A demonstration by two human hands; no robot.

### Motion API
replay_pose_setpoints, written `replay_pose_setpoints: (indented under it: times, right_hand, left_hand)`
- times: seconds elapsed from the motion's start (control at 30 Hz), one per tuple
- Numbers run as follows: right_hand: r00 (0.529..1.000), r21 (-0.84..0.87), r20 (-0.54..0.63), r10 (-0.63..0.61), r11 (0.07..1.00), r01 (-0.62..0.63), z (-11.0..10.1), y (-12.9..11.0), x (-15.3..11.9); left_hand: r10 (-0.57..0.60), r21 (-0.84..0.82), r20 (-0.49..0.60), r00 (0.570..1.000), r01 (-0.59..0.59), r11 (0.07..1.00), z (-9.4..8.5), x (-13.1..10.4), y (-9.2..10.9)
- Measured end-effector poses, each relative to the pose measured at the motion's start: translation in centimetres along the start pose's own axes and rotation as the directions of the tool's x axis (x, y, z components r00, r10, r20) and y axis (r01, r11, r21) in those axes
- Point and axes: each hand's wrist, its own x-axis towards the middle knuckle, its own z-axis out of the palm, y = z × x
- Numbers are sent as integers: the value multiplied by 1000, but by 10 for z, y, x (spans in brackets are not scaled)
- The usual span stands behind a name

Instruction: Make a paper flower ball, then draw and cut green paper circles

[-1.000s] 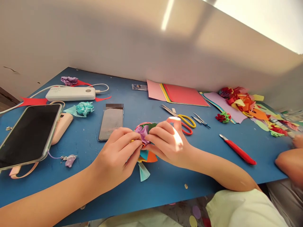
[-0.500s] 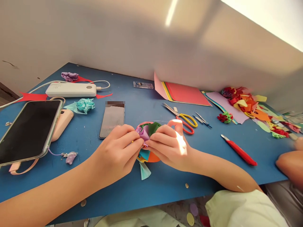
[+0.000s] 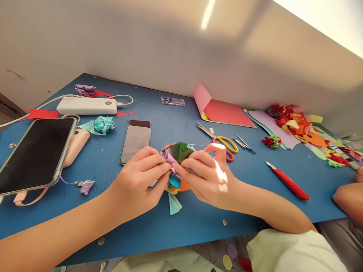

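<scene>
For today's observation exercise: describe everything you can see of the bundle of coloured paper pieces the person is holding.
The paper bundle is a small cluster of thin, crumpled and folded pieces: lilac at the front, green on top, teal, orange and yellow beneath, with a pale teal strip hanging down onto the blue table. It sits low over the table's near middle. The left hand and right hand pinch it from either side with their fingertips, which hide part of it.

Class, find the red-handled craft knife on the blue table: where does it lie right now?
In the head view, the red-handled craft knife lies on the blue table to the right of the right hand, nearer the front edge than the yellow-handled scissors.
</scene>
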Motion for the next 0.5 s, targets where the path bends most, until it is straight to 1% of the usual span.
replay_pose_setpoints:
  times: [0.07,0.27,0.43,0.5]
  right_hand:
    - [1000,35,18,-1,999,0,-1,1,1]
    - [998,54,-42,35,998,-33,4,1,3]
    - [999,14,-29,28,1000,-27,11,-1,1]
    - [999,-9,-41,30,1000,-30,12,-3,0]
  left_hand:
    - [2,-3,1,1000,-2,1000,1,0,1]
    - [16,-7,-7,1000,-16,1000,2,-1,4]
    - [11,-29,85,996,-9,1000,-2,-2,5]
    - [61,29,101,993,-64,998,-4,-1,4]
